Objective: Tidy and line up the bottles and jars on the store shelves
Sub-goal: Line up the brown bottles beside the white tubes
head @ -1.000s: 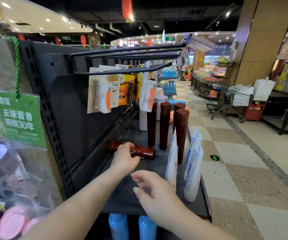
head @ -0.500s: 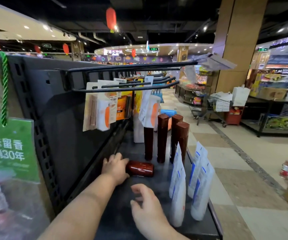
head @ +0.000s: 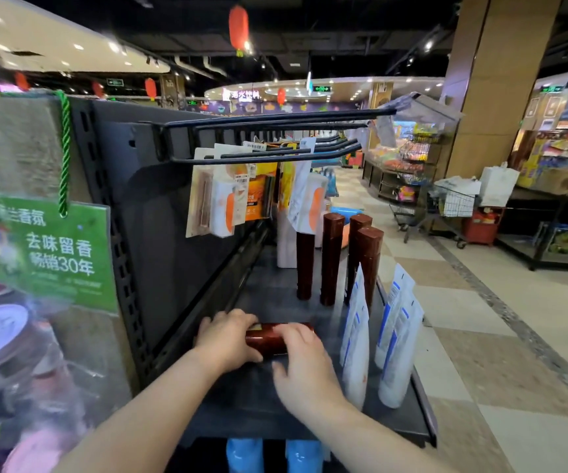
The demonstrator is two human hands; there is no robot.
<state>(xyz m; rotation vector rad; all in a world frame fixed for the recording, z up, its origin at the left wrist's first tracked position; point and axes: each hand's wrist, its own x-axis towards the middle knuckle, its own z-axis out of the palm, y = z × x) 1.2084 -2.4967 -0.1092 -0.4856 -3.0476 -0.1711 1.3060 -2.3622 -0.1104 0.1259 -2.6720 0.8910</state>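
A dark brown bottle [head: 269, 337] lies on its side on the black shelf [head: 269, 288]. My left hand [head: 228, 336] grips its left end. My right hand [head: 305, 363] rests on its right end, fingers curled over the top. Behind it several more tall brown bottles [head: 332, 257] stand upright in a loose row. White tubes [head: 395, 339] with blue stripes stand along the shelf's right edge, close to my right hand.
Metal hooks [head: 275, 155] jut out above the shelf, carrying carded packs [head: 219, 196]. A green sign [head: 47, 254] hangs at left. Blue bottle caps [head: 245, 454] show on the shelf below. The tiled aisle and a shopping trolley [head: 446, 206] are on the right.
My right hand has moved forward from the bare shelf onto the lying brown bottle. My left hand still holds its left end. The camera has tilted and moved closer.
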